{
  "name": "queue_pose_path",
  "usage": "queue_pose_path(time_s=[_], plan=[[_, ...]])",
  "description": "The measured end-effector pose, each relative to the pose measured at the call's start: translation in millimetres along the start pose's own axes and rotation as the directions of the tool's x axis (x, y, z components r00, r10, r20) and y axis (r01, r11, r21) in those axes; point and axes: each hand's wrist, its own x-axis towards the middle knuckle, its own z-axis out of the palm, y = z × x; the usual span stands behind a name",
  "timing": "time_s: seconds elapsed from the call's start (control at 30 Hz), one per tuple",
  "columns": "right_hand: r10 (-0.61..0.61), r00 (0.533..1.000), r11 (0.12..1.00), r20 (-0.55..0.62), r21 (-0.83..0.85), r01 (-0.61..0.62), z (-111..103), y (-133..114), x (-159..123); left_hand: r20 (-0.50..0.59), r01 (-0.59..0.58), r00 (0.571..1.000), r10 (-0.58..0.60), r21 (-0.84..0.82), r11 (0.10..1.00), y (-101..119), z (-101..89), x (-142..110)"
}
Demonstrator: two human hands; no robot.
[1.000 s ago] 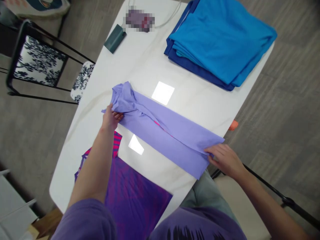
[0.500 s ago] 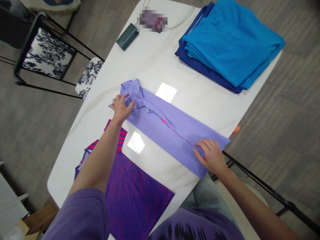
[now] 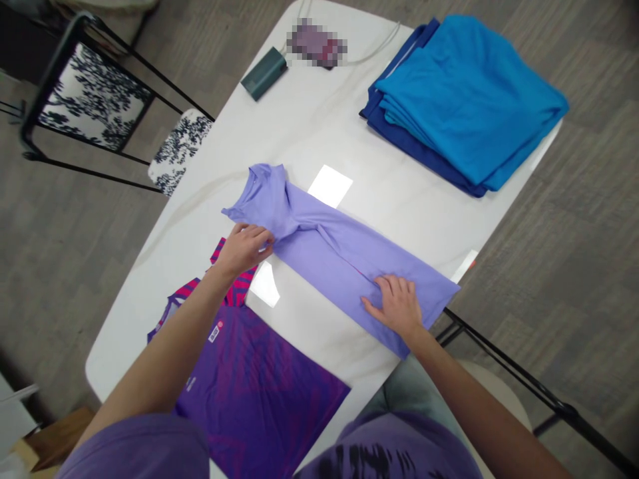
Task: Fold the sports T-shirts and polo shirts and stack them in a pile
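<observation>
A lavender shirt [image 3: 339,266], folded into a long strip, lies slantwise across the white table, its collar end at the upper left. At its near edge below the collar, my left hand [image 3: 246,247] is closed with curled fingers on the fabric. My right hand [image 3: 399,305] rests on the strip near its lower right end, fingers spread and palm down. A crease runs along the middle of the shirt between my hands. Partly under my left arm is a purple and pink patterned shirt [image 3: 269,379], lying flat.
A stack of blue folded cloth [image 3: 474,100] sits at the table's far right. A dark green box-shaped device [image 3: 264,73] and a blurred-out object [image 3: 317,43] with a cable lie at the far edge. A patterned chair [image 3: 94,96] stands left of the table [image 3: 130,313].
My left hand has moved from the collar toward me, to the near edge, and its fingers have closed. The collar end is more spread out. My right hand has slid slightly left.
</observation>
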Motion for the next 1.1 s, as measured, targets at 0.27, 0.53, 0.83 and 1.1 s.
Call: queue_pose_path(time_s=[0.27, 0.53, 0.83, 1.1], plan=[[0.013, 1.0, 0.999, 0.024, -0.052, -0.011, 9.0, -1.5, -1.4, -0.314, 0.022, 0.949, -0.029, -0.025, 0.999, -6.6, 20.4, 39.3], [0.017, 0.998, 0.999, -0.052, -0.049, -0.02, 5.5, -8.3, -3.0, -0.315, 0.244, 0.919, -0.238, -0.022, 0.969, -11.4, 42.2, 107.0], [-0.006, 0.998, 1.0, -0.067, 0.03, 0.008, 5.4, -6.3, 7.0, -0.456, 0.319, 0.821, -0.343, -0.132, 0.939, -7.7, 2.3, 159.0], [0.006, 1.0, 1.0, -0.031, -0.003, -0.006, 1.8, -5.9, 7.0, -0.343, 0.42, 0.845, -0.41, -0.047, 0.906, -16.7, -27.9, 232.9]])
